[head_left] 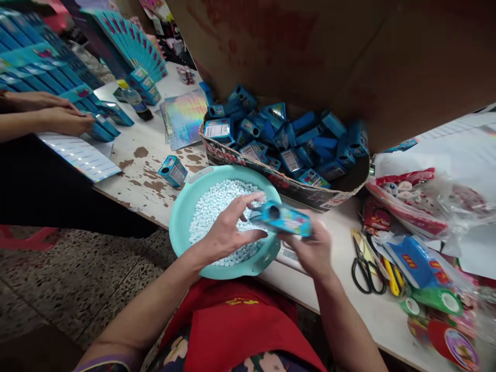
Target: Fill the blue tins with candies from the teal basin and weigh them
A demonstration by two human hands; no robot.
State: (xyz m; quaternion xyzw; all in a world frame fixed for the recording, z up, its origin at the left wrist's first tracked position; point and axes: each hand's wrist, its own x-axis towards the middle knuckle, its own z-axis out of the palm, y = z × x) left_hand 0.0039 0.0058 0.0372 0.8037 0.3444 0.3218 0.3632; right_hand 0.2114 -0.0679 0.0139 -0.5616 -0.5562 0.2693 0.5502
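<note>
My right hand (315,248) grips a small blue printed box (290,219) with a dark round hole in its face; it is tilted and slightly blurred above the basin's right side. Beside the box's left end, my left hand (228,227) has thumb and fingers spread apart, holding nothing I can see. Whether its fingertips touch the box is unclear. Beneath both hands stands a turquoise basin (179,222) full of small white pellets (211,206). Another blue box (172,171) stands on the table left of the basin.
A large carton (329,199) piled with blue boxes stands behind the basin. Scissors (366,266), a yellow cutter (394,279) and tape rolls (437,299) lie at right. A co-worker's hands (64,116) handle blue boxes at left, near a bottle (134,98).
</note>
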